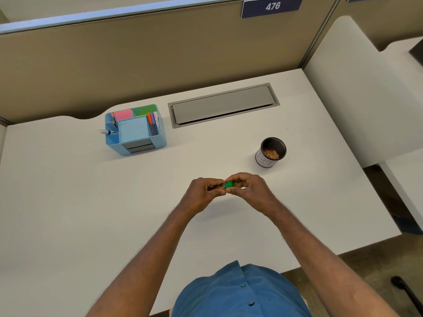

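- My right hand (253,191) pinches the small green sharpener (229,184), fingers curled over its top and thumb beneath. It is held just above the desk (91,202), at the centre of my view.
- My left hand (204,193) is curled round a thin stick (212,188), probably a pencil, whose end meets the sharpener's near side. Most of it is hidden in my fist.
- I judge the sharpener light, hard and smooth, so it could twist out of a loose pinch. I should grip its flat sides and keep off the blade face.
- The stick feels stiff but looks slim, and its tip could snap if I bend it, so I should hold it close to the sharpener.
- The mesh cup (261,157) holding shavings (270,153) stands at 2 o'clock from my hands.
- The blue organizer (113,145) sits well apart at 11 o'clock.
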The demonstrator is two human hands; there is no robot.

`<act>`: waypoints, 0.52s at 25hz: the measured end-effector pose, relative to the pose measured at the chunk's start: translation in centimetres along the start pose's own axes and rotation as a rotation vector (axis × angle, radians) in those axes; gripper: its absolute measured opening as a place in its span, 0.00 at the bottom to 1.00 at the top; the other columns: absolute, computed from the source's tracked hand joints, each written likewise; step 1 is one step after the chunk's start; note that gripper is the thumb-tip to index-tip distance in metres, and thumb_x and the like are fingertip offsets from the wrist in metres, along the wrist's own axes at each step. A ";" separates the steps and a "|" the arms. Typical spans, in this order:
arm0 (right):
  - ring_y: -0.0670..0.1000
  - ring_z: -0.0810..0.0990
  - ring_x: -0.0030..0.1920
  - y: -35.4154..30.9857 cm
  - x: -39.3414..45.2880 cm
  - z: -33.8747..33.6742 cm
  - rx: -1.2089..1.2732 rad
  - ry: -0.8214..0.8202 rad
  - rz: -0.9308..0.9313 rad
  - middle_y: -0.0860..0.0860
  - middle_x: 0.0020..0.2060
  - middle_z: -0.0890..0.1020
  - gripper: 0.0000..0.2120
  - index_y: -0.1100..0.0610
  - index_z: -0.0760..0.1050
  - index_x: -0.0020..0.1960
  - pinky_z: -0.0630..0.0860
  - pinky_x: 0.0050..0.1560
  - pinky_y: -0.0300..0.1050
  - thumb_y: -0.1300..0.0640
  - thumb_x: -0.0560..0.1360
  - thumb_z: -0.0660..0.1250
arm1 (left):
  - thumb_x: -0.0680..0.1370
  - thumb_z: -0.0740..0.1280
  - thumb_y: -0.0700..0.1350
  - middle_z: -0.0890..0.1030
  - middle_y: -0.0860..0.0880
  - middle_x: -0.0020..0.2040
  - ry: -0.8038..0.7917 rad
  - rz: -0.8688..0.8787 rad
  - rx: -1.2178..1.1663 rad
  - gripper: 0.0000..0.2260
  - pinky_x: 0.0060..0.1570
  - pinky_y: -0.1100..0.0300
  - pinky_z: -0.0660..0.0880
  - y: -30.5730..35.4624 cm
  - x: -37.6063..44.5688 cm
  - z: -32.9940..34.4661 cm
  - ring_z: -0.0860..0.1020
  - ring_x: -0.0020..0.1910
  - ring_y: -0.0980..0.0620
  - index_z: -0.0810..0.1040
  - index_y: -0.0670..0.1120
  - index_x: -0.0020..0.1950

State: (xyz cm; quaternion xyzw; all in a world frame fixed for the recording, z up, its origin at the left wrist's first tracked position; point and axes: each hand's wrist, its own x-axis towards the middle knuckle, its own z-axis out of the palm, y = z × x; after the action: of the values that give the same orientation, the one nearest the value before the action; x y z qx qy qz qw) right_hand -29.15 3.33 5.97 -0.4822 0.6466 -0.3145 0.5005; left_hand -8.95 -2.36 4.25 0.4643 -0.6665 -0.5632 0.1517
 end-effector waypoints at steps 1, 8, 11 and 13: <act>0.48 0.87 0.50 -0.1 0.0 -0.1 0.014 0.010 0.010 0.46 0.48 0.89 0.10 0.50 0.85 0.53 0.83 0.57 0.47 0.55 0.73 0.79 | 0.75 0.75 0.47 0.87 0.60 0.49 0.006 -0.002 0.002 0.11 0.54 0.62 0.79 0.1 0.1 0.0 0.83 0.50 0.62 0.86 0.54 0.57; 0.44 0.86 0.50 0.0 -0.1 -0.4 0.118 0.038 0.050 0.47 0.49 0.89 0.10 0.47 0.83 0.54 0.82 0.55 0.47 0.56 0.74 0.77 | 0.74 0.76 0.45 0.85 0.63 0.45 0.053 -0.034 0.015 0.11 0.44 0.76 0.72 0.0 0.4 -0.2 0.81 0.46 0.67 0.85 0.52 0.57; 0.44 0.85 0.49 0.2 -0.2 -0.7 0.175 0.029 0.070 0.49 0.49 0.88 0.11 0.49 0.83 0.54 0.81 0.54 0.48 0.59 0.74 0.77 | 0.74 0.77 0.45 0.85 0.62 0.46 0.063 -0.056 -0.007 0.12 0.45 0.77 0.71 -0.6 0.2 -0.1 0.81 0.46 0.68 0.85 0.51 0.58; 0.45 0.85 0.48 0.3 -0.2 -0.6 0.204 0.015 0.078 0.51 0.49 0.88 0.11 0.50 0.83 0.55 0.81 0.54 0.47 0.60 0.74 0.78 | 0.74 0.77 0.44 0.86 0.61 0.46 0.058 -0.063 -0.036 0.12 0.45 0.75 0.73 -0.7 0.1 0.0 0.82 0.47 0.66 0.85 0.52 0.57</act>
State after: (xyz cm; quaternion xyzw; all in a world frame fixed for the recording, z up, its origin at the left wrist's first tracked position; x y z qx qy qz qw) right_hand -29.82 3.55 6.00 -0.4009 0.6333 -0.3623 0.5540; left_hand -8.71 -2.35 3.61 0.4984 -0.6367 -0.5657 0.1616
